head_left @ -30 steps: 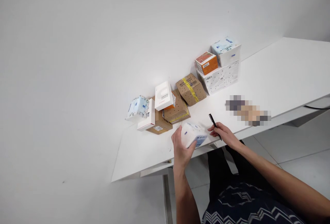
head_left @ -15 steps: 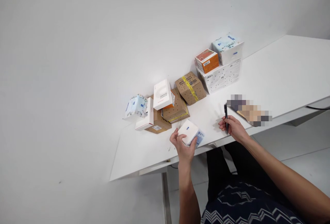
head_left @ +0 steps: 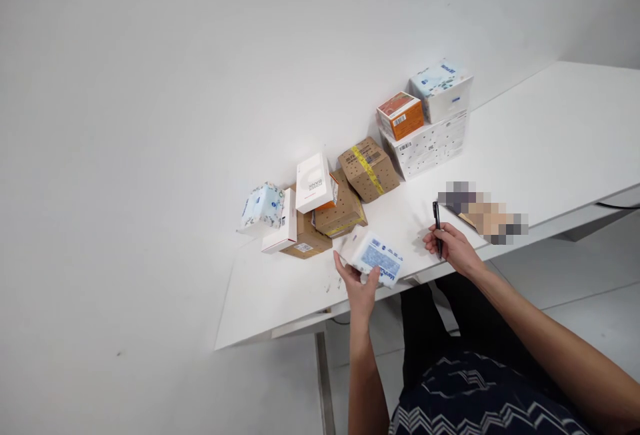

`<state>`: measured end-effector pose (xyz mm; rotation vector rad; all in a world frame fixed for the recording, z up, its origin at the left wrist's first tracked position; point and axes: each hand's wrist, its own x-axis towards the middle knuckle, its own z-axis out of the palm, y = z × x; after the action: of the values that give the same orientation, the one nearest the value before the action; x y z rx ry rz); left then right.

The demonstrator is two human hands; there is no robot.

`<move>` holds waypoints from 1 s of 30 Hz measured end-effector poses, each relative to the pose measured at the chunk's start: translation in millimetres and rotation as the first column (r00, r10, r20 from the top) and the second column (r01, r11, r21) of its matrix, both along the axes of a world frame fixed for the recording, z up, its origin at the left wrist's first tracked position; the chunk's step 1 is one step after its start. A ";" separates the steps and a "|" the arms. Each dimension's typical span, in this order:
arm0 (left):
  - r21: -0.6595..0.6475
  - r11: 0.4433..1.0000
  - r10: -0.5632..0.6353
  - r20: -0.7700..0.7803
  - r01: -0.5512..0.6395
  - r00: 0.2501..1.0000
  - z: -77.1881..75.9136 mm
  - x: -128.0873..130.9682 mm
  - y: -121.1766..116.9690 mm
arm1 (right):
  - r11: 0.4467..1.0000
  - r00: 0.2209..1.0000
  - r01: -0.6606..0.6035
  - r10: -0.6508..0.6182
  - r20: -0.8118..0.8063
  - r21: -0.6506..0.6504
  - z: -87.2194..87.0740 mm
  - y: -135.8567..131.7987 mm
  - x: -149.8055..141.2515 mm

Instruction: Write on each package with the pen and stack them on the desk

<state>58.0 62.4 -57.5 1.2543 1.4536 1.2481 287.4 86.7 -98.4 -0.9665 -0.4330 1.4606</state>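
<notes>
Left hand (head_left: 361, 288): part open, curved round the lower left end of a white-and-blue pack (head_left: 381, 261), thumb on the printed face, fingers at its left side.
Right hand (head_left: 450, 245): fingers drawn in, gripping a black pen (head_left: 437, 225), which points up with its clip end at the top.
White-and-blue pack: tilted in the left hand above the near edge of the counter (head_left: 280, 288), blue print facing up; whether it touches the surface, I cannot tell. Clock directions below run from this pack.
Black pen: toward 2 o'clock, apart from the pack.
Yellow-taped carton (head_left: 377, 178): at 12 o'clock, brown and dotted.
Lower dotted carton (head_left: 345, 211): at 11 o'clock, just beside the yellow-taped one.
Power bank box (head_left: 314, 181): between 10 and 11 o'clock, white, resting tilted on the stack, orange packaging (head_left: 329, 204) showing beneath its right side.
Labelled brown carton (head_left: 307, 241): between 9 and 10 o'clock.
White box (head_left: 283, 228): leaning against that carton's left side.
Floral pack (head_left: 263, 207): at 10 o'clock, farthest left of the goods.
White speckled carton (head_left: 433, 148): at 1 o'clock, carrying an orange box (head_left: 407, 121) on its left part and a light-blue pack (head_left: 440, 91) on its right.
Pixelated patch (head_left: 487, 215): at 2 o'clock, beyond the pen; contents hidden.
Wall (head_left: 150, 121): behind the goods.
</notes>
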 end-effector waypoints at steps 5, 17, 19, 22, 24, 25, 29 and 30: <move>-0.243 0.969 -0.012 0.097 0.035 0.995 -10.6 3.5 13.0 | 1.000 0.998 -0.008 0.007 0.067 0.014 1.0 -2.5 -0.8; -0.265 0.961 -0.009 0.242 0.075 0.970 -25.9 6.6 -4.1 | 0.926 0.739 -0.374 0.272 0.617 0.039 12.4 -12.9 -12.3; -0.214 0.974 -0.045 0.133 0.073 0.990 -22.1 8.9 -7.7 | 0.924 0.751 -0.379 0.276 0.600 0.050 18.2 -18.4 -15.3; -0.101 0.993 -0.059 -0.022 0.056 0.998 -2.7 8.9 -11.9 | 0.922 0.783 -0.380 0.278 0.556 0.074 30.0 -27.4 -19.9; -0.021 0.998 -0.065 -0.117 0.063 0.991 15.5 8.5 -14.0 | 0.916 0.795 -0.388 0.278 0.539 0.101 39.4 -32.6 -23.4; 0.011 0.998 -0.064 -0.175 0.067 0.982 24.0 8.7 -14.9 | 0.911 0.805 -0.395 0.280 0.524 0.120 43.9 -34.7 -25.2; 0.053 0.995 -0.063 -0.358 0.088 0.932 41.4 12.1 -18.9 | 0.904 0.873 -0.379 0.278 0.400 0.199 56.3 -38.2 -30.9; 0.055 0.994 -0.069 -0.377 0.097 0.923 41.5 13.3 -20.0 | 0.908 0.887 -0.365 0.272 0.374 0.206 57.7 -37.8 -31.2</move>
<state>71.3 42.4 -16.1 1.6563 1.6115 1.0489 256.2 48.9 -40.7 -0.9536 -1.0644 1.4792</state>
